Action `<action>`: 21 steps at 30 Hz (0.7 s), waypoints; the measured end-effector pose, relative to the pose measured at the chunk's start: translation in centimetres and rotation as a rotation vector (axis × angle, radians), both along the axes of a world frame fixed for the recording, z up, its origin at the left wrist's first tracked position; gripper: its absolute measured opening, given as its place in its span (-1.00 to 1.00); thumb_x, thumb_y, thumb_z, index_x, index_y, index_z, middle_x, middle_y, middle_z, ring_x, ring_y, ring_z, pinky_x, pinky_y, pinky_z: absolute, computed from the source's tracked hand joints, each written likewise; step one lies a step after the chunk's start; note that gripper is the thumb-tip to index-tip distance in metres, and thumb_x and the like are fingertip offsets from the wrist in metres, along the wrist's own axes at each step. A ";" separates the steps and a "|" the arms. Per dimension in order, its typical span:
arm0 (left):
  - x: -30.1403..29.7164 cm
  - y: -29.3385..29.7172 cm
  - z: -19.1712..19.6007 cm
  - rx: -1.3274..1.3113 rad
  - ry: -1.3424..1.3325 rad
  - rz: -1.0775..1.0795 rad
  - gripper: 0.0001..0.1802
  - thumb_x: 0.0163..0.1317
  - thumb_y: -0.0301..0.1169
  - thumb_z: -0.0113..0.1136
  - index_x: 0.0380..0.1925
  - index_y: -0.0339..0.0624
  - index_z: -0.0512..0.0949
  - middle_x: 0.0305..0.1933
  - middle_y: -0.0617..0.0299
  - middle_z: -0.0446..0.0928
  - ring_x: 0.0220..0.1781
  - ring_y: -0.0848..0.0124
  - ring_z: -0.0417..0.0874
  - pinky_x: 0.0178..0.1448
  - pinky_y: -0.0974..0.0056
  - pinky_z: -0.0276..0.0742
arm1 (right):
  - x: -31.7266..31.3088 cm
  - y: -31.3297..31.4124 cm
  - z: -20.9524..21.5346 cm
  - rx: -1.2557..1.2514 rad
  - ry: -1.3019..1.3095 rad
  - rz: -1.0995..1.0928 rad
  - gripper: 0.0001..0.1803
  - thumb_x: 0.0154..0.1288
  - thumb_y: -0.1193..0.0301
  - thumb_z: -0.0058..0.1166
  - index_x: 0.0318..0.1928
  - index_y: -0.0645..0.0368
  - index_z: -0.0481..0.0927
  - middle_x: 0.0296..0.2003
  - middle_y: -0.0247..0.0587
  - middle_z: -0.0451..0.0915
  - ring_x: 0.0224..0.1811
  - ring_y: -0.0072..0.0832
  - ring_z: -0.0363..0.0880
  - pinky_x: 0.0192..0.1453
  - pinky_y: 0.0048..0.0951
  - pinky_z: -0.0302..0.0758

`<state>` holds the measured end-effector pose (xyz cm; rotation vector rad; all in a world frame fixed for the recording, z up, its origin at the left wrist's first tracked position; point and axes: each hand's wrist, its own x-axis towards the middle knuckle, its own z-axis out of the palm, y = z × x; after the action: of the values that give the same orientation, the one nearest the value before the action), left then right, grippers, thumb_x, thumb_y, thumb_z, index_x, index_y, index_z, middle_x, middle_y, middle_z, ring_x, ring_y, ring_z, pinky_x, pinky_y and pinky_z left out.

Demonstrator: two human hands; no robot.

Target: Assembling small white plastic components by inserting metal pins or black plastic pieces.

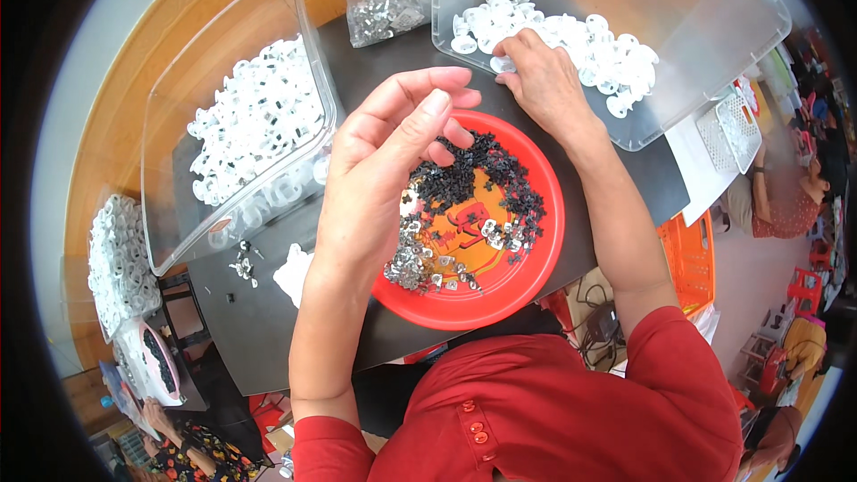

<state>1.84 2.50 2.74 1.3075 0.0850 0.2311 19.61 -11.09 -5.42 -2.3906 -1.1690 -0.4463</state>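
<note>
Our right hand [543, 76] is narrow, thumb and forefinger tips on either side of a round white part [503, 64]; whether they grip it, we cannot tell. The part lies at nine o'clock from the palm, by the clear bin's [714, 0] near edge, with no plain long axis. Our right hand is nearer it than our left hand [384, 138], which hangs at eight o'clock, half curled, its contents hidden from us. The white heap [571, 31] spreads beyond our right knuckles, toward twelve. At seven, on the worktop [259, 348], sits a red tray [464, 314] with black pieces [451, 180].
</note>
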 end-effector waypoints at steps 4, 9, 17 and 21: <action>0.6 0.3 -0.9 -0.018 0.095 0.063 -0.65 0.30 -0.27 0.10 -0.02 -0.25 0.50 -0.12 0.17 0.58 -0.24 0.56 0.53 -0.18 0.48 0.39 | 0.2 -0.1 0.0 -0.005 -0.008 -0.011 -0.75 0.04 0.46 0.21 -0.22 0.17 0.56 -0.20 -0.13 0.51 -0.20 -0.17 0.55 -0.11 -0.17 0.41; 0.9 0.9 -2.3 0.015 0.127 0.113 -0.64 0.28 -0.26 0.12 -0.01 -0.23 0.50 -0.06 0.19 0.56 -0.23 0.56 0.53 -0.16 0.47 0.39 | -0.9 0.3 2.0 0.351 0.642 0.061 -0.67 0.13 0.37 0.21 -0.09 0.20 0.56 -0.32 -0.31 0.58 -0.44 -0.55 0.47 -0.25 -0.47 0.44; 1.3 0.2 -3.2 0.142 0.053 0.162 -0.56 0.26 -0.40 0.14 0.16 -0.20 0.43 0.04 0.25 0.49 -0.17 0.60 0.55 -0.10 0.50 0.42 | -1.8 -0.7 4.0 0.732 1.620 0.554 -0.67 0.24 0.37 0.16 -0.04 0.29 0.54 -0.32 -0.43 0.57 -0.47 -0.77 0.38 -0.31 -0.70 0.43; 1.6 0.1 -3.5 0.157 -0.037 0.175 -0.55 0.21 -0.53 0.18 0.13 -0.25 0.45 -0.01 0.24 0.45 -0.15 0.57 0.58 -0.04 0.48 0.45 | -2.5 -0.4 4.4 0.658 1.654 0.592 -0.67 0.23 0.40 0.16 -0.04 0.30 0.52 -0.30 -0.39 0.57 -0.47 -0.76 0.39 -0.33 -0.72 0.43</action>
<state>3.47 2.58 -0.74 1.4528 0.1523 0.4178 17.09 -11.48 -1.01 -1.0100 -0.5934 1.0085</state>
